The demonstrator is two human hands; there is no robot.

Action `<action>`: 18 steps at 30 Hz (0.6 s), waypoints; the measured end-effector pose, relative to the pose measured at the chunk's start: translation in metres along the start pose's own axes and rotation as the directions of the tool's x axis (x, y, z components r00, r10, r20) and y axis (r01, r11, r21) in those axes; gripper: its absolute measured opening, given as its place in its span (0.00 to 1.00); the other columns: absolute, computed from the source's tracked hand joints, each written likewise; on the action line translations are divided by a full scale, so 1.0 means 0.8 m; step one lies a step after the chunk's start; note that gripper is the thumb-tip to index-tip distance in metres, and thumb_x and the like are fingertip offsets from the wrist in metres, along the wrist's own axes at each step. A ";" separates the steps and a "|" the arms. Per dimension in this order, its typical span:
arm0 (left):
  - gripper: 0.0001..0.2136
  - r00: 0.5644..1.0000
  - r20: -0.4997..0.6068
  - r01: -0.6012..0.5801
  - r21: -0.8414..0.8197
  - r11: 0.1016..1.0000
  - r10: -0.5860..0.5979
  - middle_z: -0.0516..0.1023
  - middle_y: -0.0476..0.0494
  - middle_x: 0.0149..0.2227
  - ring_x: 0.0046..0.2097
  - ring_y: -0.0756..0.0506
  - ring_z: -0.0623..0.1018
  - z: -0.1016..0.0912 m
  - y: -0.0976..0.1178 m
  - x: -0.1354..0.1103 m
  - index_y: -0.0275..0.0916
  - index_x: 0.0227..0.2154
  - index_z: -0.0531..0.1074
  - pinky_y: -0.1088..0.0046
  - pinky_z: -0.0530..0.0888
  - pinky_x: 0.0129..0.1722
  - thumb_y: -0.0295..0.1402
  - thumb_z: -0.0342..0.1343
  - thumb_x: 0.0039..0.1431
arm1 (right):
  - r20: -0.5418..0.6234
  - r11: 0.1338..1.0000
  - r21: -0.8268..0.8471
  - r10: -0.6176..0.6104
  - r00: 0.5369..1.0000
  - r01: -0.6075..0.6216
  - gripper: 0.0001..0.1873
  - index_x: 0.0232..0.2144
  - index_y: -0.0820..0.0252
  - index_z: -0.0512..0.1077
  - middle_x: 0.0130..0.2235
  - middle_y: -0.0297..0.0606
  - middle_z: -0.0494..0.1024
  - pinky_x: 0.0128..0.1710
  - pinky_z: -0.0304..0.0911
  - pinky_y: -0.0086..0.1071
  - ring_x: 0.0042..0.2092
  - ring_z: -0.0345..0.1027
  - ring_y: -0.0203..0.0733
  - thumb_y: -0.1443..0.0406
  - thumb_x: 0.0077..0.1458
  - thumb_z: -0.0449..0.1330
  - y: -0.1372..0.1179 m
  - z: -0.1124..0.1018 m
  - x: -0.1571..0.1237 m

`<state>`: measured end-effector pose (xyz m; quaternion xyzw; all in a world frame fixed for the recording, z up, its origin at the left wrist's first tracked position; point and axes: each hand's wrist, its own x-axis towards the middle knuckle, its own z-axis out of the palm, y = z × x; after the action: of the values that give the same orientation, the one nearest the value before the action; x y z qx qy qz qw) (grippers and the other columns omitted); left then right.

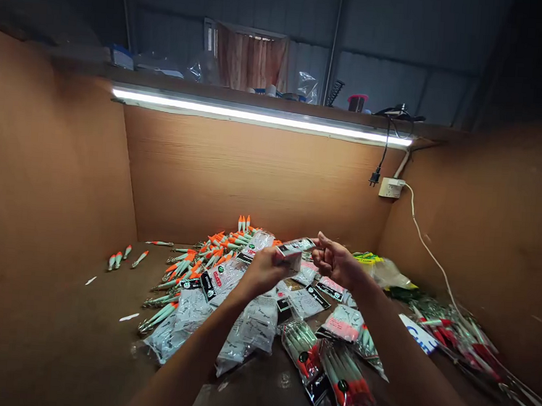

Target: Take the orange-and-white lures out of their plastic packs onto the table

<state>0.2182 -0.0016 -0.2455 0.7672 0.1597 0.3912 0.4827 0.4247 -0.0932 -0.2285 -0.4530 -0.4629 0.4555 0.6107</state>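
Note:
My left hand (266,269) and my right hand (337,261) are both raised over the table, closed on the two ends of a small clear plastic packet (297,248) held between them. Below them lies a heap of empty printed plastic bags (249,316). A pile of loose orange-tipped, pale green lures (207,254) sits behind and left of my hands. Filled packets of lures with red ends (333,371) lie in front of me, under my right forearm.
Brown board walls (254,177) close in the table on three sides, under a strip light (258,117). A few stray lures (123,256) lie at the left. More packed bags (456,336) lie at the right. A socket and white cable (391,187) hang on the back right.

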 end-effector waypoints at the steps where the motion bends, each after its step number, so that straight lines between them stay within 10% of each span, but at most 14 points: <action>1: 0.06 0.993 -0.026 0.105 -0.168 0.980 -0.111 0.80 0.45 0.29 0.32 0.44 0.80 0.000 -0.001 0.003 0.37 0.32 0.79 0.69 0.77 0.38 0.30 0.66 0.49 | -0.033 0.996 -0.061 -0.069 0.997 0.067 0.26 0.38 0.59 0.75 0.24 0.29 0.71 0.18 0.41 0.26 0.19 0.47 0.27 0.44 0.51 0.65 -0.003 0.000 -0.002; 6: 0.14 0.921 -0.073 0.248 -0.649 0.720 -0.383 0.82 0.41 0.32 0.30 0.45 0.80 0.001 -0.008 0.013 0.32 0.37 0.77 0.67 0.80 0.33 0.32 0.70 0.48 | -0.021 0.792 -0.565 -0.296 0.955 0.234 0.19 0.38 0.59 0.81 0.36 0.38 0.82 0.32 0.62 0.30 0.33 0.71 0.38 0.51 0.52 0.67 0.000 0.014 -0.009; 11: 0.17 0.947 -0.117 0.168 -0.612 0.773 -0.299 0.84 0.40 0.35 0.32 0.45 0.82 0.008 -0.013 0.012 0.33 0.37 0.78 0.70 0.80 0.32 0.36 0.73 0.46 | -0.094 0.521 -0.833 -0.465 0.880 0.187 0.07 0.31 0.54 0.81 0.36 0.37 0.83 0.38 0.62 0.35 0.38 0.74 0.44 0.59 0.54 0.66 0.007 0.038 -0.019; 16: 0.21 0.974 -0.146 0.066 -0.555 0.830 -0.175 0.85 0.42 0.37 0.34 0.45 0.82 0.010 -0.008 0.012 0.36 0.44 0.79 0.72 0.79 0.34 0.38 0.72 0.48 | -0.036 0.521 -0.820 -0.461 0.887 0.237 0.05 0.27 0.55 0.77 0.30 0.35 0.80 0.35 0.62 0.36 0.32 0.71 0.42 0.63 0.54 0.65 0.003 0.042 -0.025; 18: 0.17 0.953 -0.149 0.129 -0.590 0.797 -0.265 0.84 0.41 0.34 0.32 0.46 0.82 0.008 -0.008 0.013 0.33 0.40 0.79 0.73 0.79 0.34 0.36 0.71 0.49 | 0.090 0.461 -0.793 -0.559 0.825 0.399 0.06 0.28 0.55 0.75 0.31 0.36 0.78 0.38 0.64 0.37 0.35 0.70 0.43 0.64 0.57 0.64 0.004 0.044 -0.028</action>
<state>0.2305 0.0040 -0.2482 0.5162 0.1672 0.4519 0.7081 0.3863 -0.1100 -0.2291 -0.5626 -0.6637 -0.0284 0.4921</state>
